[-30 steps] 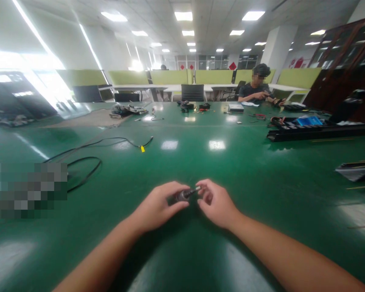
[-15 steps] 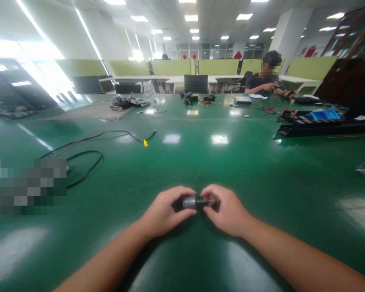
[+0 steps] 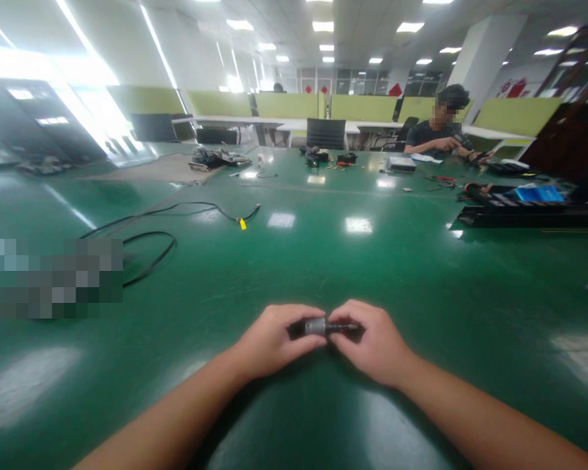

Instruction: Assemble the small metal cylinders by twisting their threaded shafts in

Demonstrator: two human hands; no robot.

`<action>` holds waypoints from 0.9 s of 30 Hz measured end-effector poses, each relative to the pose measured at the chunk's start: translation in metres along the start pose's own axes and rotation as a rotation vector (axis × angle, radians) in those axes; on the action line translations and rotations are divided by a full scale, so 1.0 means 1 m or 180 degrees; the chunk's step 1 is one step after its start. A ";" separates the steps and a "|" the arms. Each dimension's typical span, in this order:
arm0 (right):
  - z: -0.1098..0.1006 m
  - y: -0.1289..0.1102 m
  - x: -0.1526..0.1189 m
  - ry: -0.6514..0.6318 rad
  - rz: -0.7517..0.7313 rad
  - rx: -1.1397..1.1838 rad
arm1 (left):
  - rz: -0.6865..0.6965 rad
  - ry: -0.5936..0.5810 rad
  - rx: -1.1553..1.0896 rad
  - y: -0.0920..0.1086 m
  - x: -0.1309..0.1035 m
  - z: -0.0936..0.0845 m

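Note:
A small grey metal cylinder (image 3: 315, 326) with a thin dark shaft (image 3: 343, 327) lies level between my two hands, close above or on the green table; which of the two I cannot tell. My left hand (image 3: 274, 336) grips the cylinder from the left, thumb below and fingers above. From the other side, my right hand (image 3: 372, 336) closes its thumb and fingertips around the shaft near the cylinder's end. Its palm hides part of the shaft's far side. Both sets of fingertips almost meet.
Black cables (image 3: 171, 251) with a yellow tag (image 3: 243, 224) lie at left, beside a blurred-out object (image 3: 78, 281). A black tray-like frame (image 3: 529, 217) sits at right. Electronic parts (image 3: 220, 157) are along the far edge, where a person (image 3: 438, 127) handles something.
My right fingertips have come in against the cylinder's end, narrowing the gap between the hands. The view has turned slightly left, so everything sits further right.

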State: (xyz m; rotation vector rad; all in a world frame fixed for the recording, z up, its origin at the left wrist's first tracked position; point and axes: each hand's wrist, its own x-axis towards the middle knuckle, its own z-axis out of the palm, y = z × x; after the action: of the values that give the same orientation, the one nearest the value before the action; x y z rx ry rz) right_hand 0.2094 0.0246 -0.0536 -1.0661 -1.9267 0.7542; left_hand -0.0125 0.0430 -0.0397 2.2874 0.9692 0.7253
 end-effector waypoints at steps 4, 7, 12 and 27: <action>-0.001 0.002 0.001 -0.0029 -0.0034 0.0008 | -0.0084 0.0069 0.0066 0.000 0.000 0.002; -0.002 0.004 0.003 -0.0049 0.0060 -0.0001 | -0.0191 0.0165 0.0113 -0.001 0.001 0.004; -0.003 0.007 0.005 -0.0137 0.0158 0.0016 | -0.0244 0.0087 0.0054 0.000 0.000 0.006; -0.005 0.008 0.006 -0.0255 0.0230 0.0068 | -0.0315 0.0071 0.0023 -0.001 0.001 0.009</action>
State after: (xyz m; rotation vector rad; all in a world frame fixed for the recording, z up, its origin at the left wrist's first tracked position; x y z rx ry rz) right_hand 0.2143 0.0344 -0.0553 -1.1127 -1.9515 0.8676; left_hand -0.0061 0.0422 -0.0464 2.2244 1.0887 0.7080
